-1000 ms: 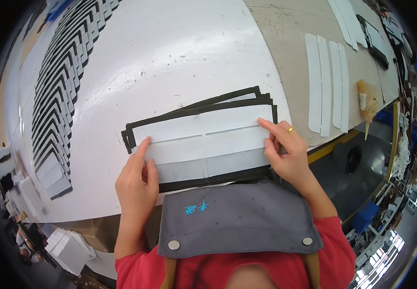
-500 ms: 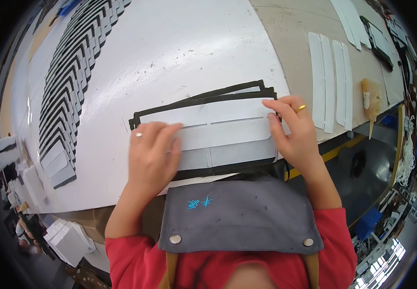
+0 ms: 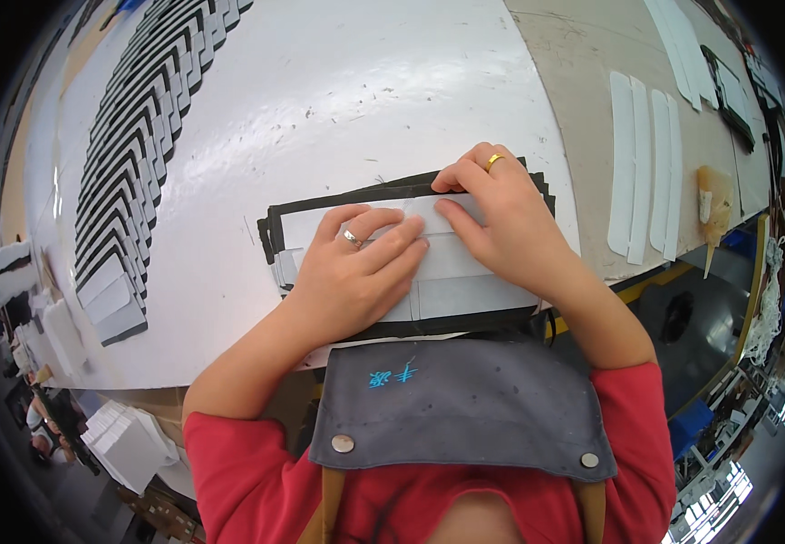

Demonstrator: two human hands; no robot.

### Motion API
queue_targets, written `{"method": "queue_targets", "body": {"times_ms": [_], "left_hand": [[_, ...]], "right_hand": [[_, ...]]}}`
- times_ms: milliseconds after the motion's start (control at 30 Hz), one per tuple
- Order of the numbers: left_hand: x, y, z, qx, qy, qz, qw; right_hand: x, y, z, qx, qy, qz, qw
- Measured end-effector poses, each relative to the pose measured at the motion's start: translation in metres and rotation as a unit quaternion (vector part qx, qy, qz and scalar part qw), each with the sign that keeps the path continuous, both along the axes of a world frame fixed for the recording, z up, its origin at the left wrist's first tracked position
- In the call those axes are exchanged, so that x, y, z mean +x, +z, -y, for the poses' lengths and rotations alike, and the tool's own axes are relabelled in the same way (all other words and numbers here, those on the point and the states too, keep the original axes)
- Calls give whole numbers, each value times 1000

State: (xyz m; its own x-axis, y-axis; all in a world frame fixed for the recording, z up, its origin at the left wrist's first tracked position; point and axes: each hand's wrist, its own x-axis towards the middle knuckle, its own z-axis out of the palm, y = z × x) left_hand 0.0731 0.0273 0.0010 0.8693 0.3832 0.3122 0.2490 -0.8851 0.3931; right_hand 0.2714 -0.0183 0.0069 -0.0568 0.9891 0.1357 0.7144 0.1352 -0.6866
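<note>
A white slotted panel [image 3: 474, 249] lies on a stack of black-edged flat pieces [image 3: 356, 197] at the table's near edge. My left hand [image 3: 356, 263] rests flat on the panel left of its middle, fingers stretched out toward the right. Close by, my right hand [image 3: 501, 213] bends its fingers over the far edge of the panel, with the thumb on the white face just nearer to me. That edge runs between the thumb and fingertips. Both hands partly cover the panel and its slots.
A long overlapping row of black-edged white pieces [image 3: 152, 150] curves along the left. White slotted strips [image 3: 625, 172] lie on the right, beside a yellowish glue-stained brush-like tool [image 3: 712, 208]. A stack of white sheets [image 3: 125, 444] is below the table at left.
My right hand has slid left along the far edge from the panel's right corner. My left hand has moved right and flattened onto the panel. The view has shifted slightly.
</note>
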Motion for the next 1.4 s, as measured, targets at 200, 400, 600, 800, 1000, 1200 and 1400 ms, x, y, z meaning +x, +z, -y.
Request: {"method": "queue_targets", "body": {"times_ms": [200,400,600,800,1000,1200,1400], "left_hand": [[-1,1,2,11,3,-10,1000],[-2,0,1,-21,5,2,1000],[-1,2,-1,-20,4,16,1000],[0,-1,-2,4,13,40,999],[0,-2,-1,8,26,25,999],[3,2,-1,1,20,33,999],[-8,3,4,-66,17,9,998]], "right_hand": [[1,4,-4,-62,-7,-39,997],[4,3,-9,-76,8,-46,996],[2,-1,-12,57,54,65,995],[-1,-5,-5,136,84,80,984],[0,-5,-4,135,78,34,987],[3,-8,-7,55,43,-49,996],[1,-5,-10,1,42,-56,998]]}}
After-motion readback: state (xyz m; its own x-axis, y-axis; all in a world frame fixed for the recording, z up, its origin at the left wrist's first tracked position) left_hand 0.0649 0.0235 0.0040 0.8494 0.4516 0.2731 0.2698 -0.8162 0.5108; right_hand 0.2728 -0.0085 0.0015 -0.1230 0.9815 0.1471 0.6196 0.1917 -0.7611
